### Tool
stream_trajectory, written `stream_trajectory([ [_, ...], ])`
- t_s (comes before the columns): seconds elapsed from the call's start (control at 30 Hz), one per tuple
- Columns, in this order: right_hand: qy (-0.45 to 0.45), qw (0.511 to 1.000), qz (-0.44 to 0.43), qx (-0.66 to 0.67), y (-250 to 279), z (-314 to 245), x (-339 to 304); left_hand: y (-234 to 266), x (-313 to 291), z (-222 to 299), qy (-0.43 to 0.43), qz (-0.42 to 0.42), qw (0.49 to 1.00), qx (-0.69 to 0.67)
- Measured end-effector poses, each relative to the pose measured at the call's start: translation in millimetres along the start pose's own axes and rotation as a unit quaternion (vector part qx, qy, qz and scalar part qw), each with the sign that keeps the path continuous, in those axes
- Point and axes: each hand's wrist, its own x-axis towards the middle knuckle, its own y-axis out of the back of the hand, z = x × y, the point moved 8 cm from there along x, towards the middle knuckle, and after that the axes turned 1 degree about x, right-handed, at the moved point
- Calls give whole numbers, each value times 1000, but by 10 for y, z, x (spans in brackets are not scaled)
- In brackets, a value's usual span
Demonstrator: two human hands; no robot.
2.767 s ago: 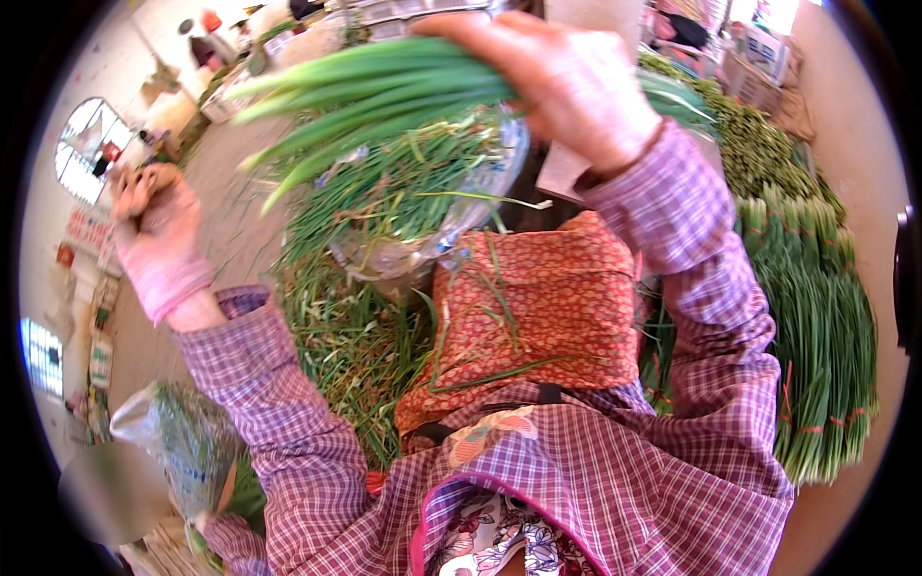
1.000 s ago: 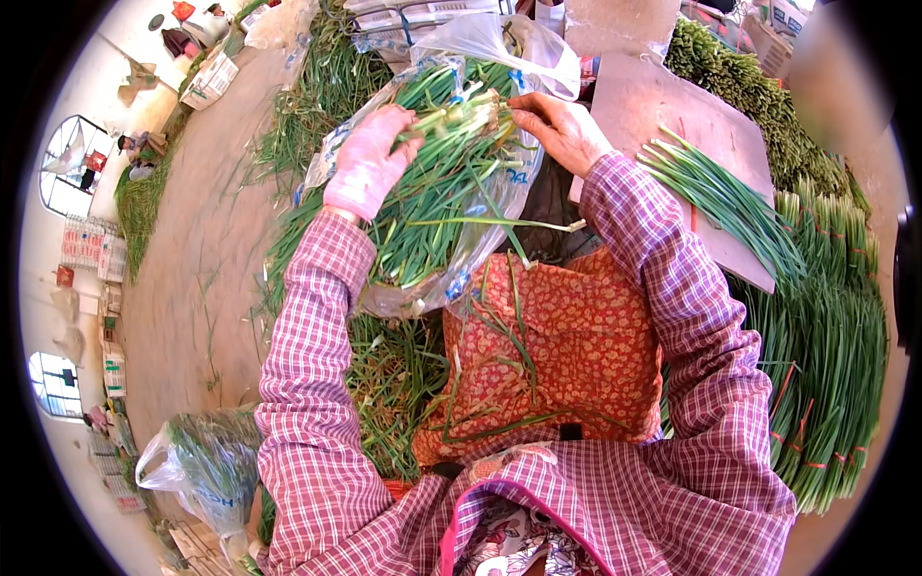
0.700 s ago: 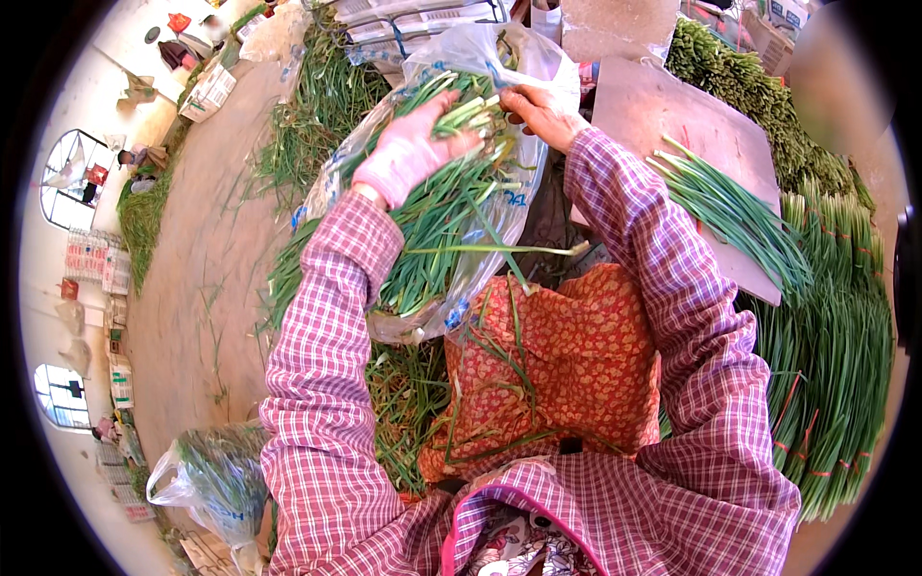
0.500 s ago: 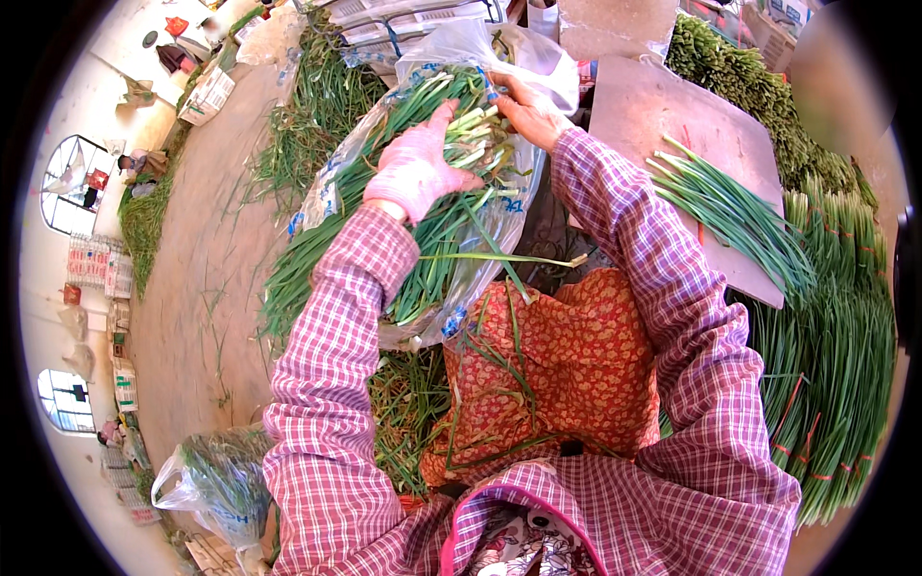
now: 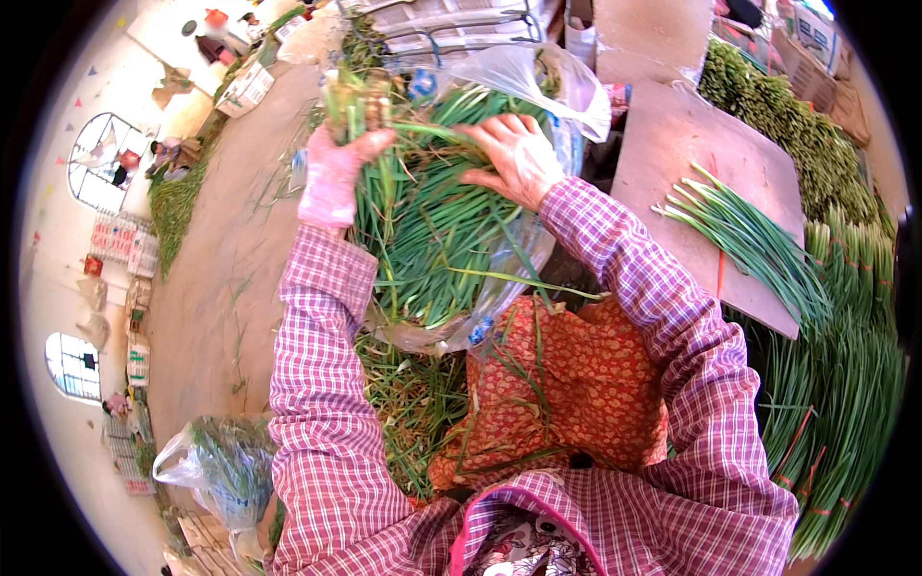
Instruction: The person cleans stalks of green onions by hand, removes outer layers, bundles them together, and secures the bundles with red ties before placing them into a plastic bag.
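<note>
My left hand [image 5: 331, 178], in a pale pink glove, is closed around a bunch of chives [image 5: 360, 106] at the far left side of a clear plastic bag [image 5: 576, 91]. The bunch's pale root ends point away from me, slightly blurred. My bare right hand [image 5: 519, 158] hovers over or touches the loose chives [image 5: 437, 250] in the opened bag. Its thumb and fingers are apart, and a few stalks run from the bunch toward its fingertips. Whether it pinches any of them is hard to see.
A red flowered apron [image 5: 567, 384] covers my lap, with loose leaves on it. To the right, chives [image 5: 740, 240] lie on a flat board [image 5: 663, 144], beside stacked, banded bundles [image 5: 836, 374]. Chive scraps [image 5: 413, 403] lie below the bag. A filled plastic bag [image 5: 226, 470] stands lower left.
My left hand has moved left and away from me, carrying the bunch from the bag's middle to its far left side. My right hand has come back toward the loose chives, fingers spread.
</note>
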Motion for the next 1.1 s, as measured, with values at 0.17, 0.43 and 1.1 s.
stream_trajectory([
  [0.17,-74,994,-85,-10,-471,310,-384,1075,-163,559,-65,124,989,-46],
  [0.43,-93,987,-131,-8,-554,385,-347,2509,-1058,2368,-215,264,939,-36],
  [1.1,12,634,-162,756,-207,-2860,561,1338,-1701,1275,13,190,977,92],
])
